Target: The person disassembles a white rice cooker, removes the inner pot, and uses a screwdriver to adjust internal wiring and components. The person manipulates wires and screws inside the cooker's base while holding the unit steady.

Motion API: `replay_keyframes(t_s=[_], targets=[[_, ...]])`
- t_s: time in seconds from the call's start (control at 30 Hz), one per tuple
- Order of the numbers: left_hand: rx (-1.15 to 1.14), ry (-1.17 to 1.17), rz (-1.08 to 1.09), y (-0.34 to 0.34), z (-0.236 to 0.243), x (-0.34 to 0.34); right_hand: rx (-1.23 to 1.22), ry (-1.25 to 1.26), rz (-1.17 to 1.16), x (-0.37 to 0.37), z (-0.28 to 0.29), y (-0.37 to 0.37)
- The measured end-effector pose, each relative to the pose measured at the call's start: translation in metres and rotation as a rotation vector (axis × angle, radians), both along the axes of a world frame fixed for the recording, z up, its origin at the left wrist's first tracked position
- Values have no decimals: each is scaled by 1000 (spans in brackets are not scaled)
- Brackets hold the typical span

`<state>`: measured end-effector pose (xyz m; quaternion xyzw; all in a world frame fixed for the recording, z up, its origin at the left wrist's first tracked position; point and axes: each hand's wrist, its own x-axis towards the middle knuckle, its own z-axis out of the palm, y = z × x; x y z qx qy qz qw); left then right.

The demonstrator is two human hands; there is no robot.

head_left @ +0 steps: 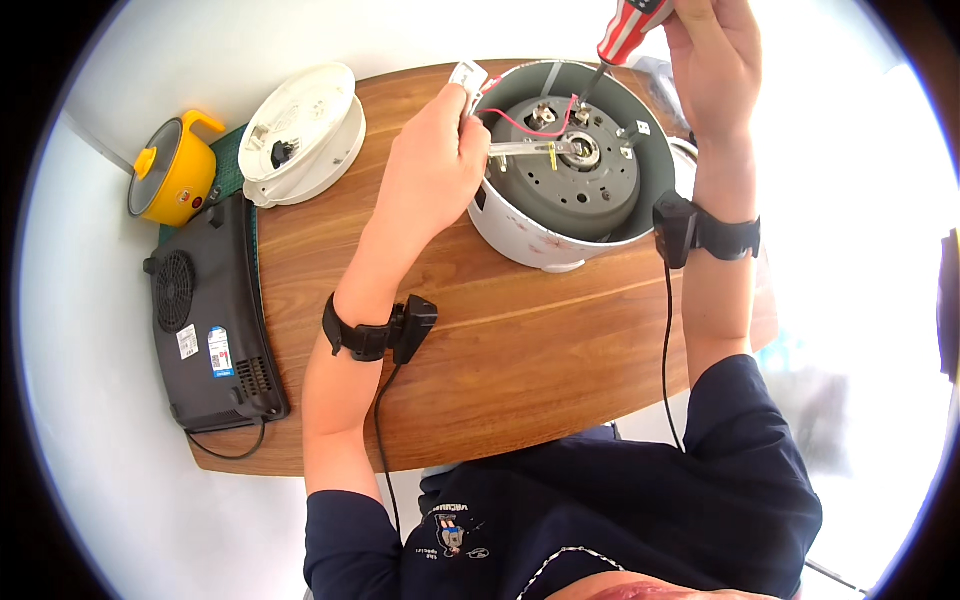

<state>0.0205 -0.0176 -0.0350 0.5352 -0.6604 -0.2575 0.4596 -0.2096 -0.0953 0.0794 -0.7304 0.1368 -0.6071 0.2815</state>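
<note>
An opened rice cooker body (540, 243), white with a flower print, stands on the table with its grey metal inside facing up. My right hand (715, 75) is closed round the red-and-white striped handle of a screwdriver (625, 32). The shaft slants down to the metal terminals near the far inner wall, where a pink wire (520, 127) runs. At the left rim my left hand (430, 150) is closed on a small white plastic part (468, 76). A flat metal strip (525, 148) reaches from beside those fingers to the round centre piece (580, 150).
A white plastic base cover (345, 140) lies at the back left, beside a yellow electric pot (180, 180) on a green mat (230, 160). Nearer, an upturned black induction cooker (205, 310) fills the table's left side. Cables hang from both wrist straps.
</note>
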Motion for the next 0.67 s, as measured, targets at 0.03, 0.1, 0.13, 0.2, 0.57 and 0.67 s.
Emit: replay_keyframes(t_s=[0.03, 0.1, 0.13, 0.2, 0.57, 0.67], targets=[[-27, -14, 8, 0, 0, -1, 8, -33, 18, 1, 0, -4], [-79, -45, 24, 3, 2, -3, 54, -14, -20, -8, 6, 2], [-51, -48, 20, 3, 2, -3, 49, -2, -69, -13, 4, 5], [-53, -45, 33, 3, 2, -3, 17, 75, -366, -10, 6, 2], [-27, -50, 12, 2, 1, -4, 83, 182, -239, -8, 27, 2], [2, -64, 19, 3, 5, -5, 59, 407, -263, -23, 44, 7]])
